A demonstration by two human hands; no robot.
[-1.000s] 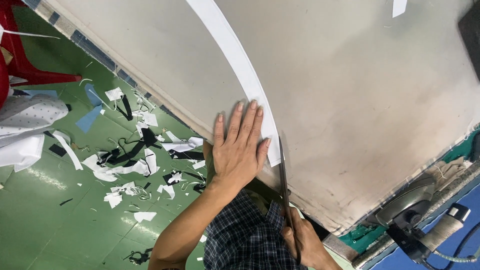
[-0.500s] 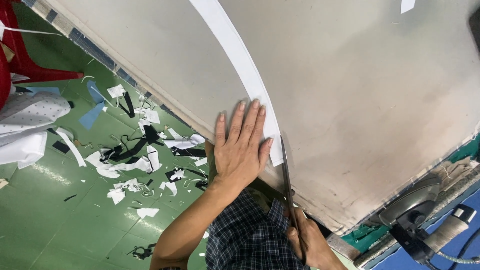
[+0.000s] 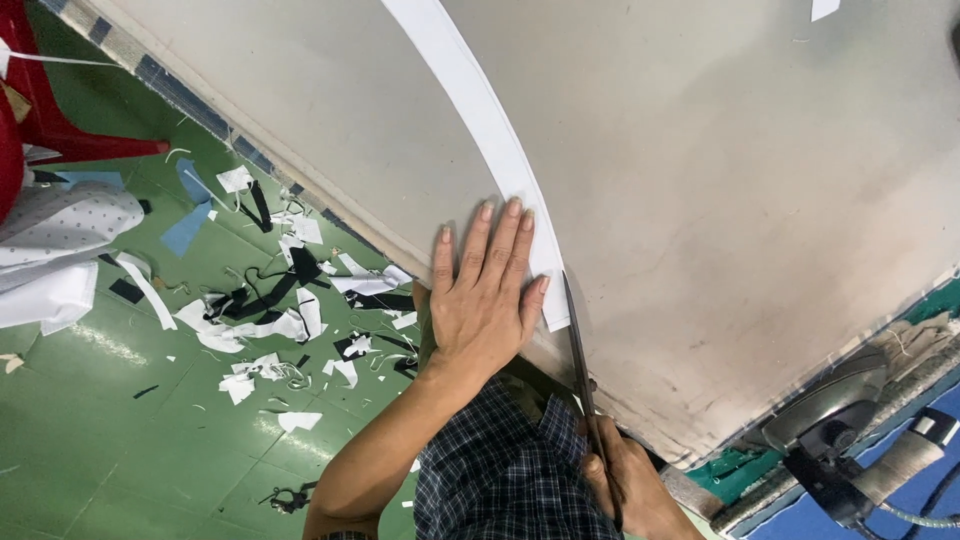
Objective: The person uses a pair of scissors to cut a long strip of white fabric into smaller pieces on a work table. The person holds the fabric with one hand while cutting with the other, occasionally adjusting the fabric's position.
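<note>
My left hand lies flat, fingers together, on the near end of a long curved white strip that runs across a pale grey padded table. My right hand grips the handles of long dark scissors. Their blades point up along the right edge of the strip, next to my left little finger. The tips sit at the strip's near end. The handles are mostly hidden by my hand and my checked shirt.
Black and white fabric scraps litter the green floor left of the table edge. A red plastic chair and white cloth are at far left. An iron rests at the table's lower right.
My left hand has stayed pressed on the strip. The scissors have edged slightly forward along the strip's right edge.
</note>
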